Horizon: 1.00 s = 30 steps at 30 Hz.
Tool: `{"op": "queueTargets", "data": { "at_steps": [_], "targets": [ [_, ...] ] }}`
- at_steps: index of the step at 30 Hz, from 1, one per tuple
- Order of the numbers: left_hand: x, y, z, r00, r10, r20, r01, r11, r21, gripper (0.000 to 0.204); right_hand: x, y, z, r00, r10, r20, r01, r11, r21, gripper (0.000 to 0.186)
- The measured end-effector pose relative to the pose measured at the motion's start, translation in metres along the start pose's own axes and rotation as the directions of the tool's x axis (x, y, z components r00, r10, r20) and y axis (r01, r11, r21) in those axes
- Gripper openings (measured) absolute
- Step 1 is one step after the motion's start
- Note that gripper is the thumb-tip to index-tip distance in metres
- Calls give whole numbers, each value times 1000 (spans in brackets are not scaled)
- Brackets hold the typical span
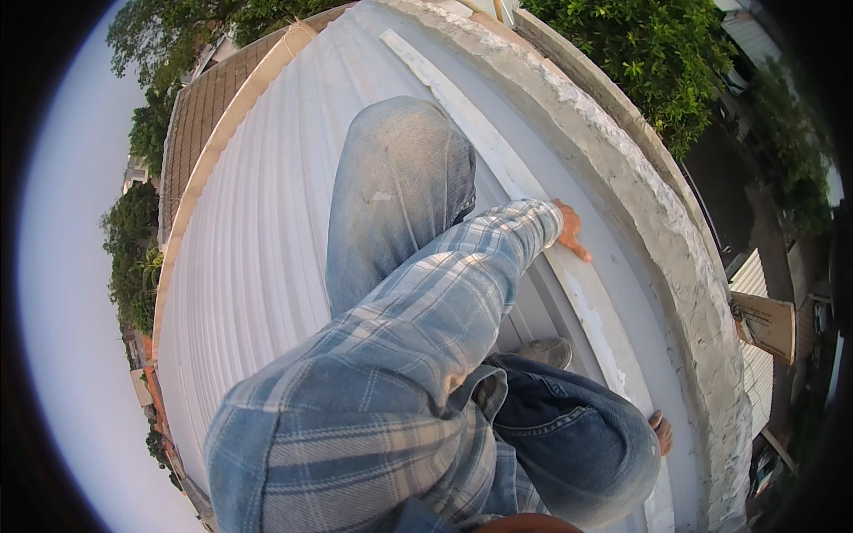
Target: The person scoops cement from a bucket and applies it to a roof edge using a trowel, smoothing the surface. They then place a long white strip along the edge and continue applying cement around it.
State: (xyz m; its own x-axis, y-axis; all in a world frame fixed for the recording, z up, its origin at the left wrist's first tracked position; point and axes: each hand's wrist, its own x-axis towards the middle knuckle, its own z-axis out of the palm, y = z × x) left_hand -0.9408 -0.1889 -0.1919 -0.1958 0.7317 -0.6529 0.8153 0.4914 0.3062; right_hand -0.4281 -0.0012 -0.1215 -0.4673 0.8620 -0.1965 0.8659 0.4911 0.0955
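My left arm, in a blue plaid sleeve, reaches across my body. At its end my left hand [570, 233] is closed at the right edge of a long, flat whitish strip [597, 306], its thumb sticking out; the fingertips are not clearly seen. Further down the same strip, my right hand [660, 433] shows just beyond my bent knee, its fingers curled at the edge. The knee hides the rest of that hand and its forearm. The strip lies along a smooth grey band [613, 258] beside the ribbed roofing.
I crouch on pale corrugated roof sheets [249, 240], a dusty shoe [544, 353] under me. A rough cement-topped wall [657, 222] curves along the right, with a drop beyond it. Trees [635, 62] stand past the wall; a brown tiled roof [209, 111] is at far left.
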Motion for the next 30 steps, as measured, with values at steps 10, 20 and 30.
{"op": "queueTargets", "data": {
  "at_steps": [10, 20, 30],
  "targets": [
    [1, -2, 6, 994, 4, 107, -8, 999, 32, 118, -5, 9, 14, 984, -71, -164, 81, 995, 58, 40],
    [21, 15, -14, 990, -24, 141, 19, 999, 41, 120, -26, -9, -1, 967, 43, -251, -17, 995, 103, 35],
    [18, 42, -5, 970, 37, 241, -68, 990, 121, 100, -21, 3, -9, 989, 87, -121, -55, 967, 249, 44]
  ]
}}
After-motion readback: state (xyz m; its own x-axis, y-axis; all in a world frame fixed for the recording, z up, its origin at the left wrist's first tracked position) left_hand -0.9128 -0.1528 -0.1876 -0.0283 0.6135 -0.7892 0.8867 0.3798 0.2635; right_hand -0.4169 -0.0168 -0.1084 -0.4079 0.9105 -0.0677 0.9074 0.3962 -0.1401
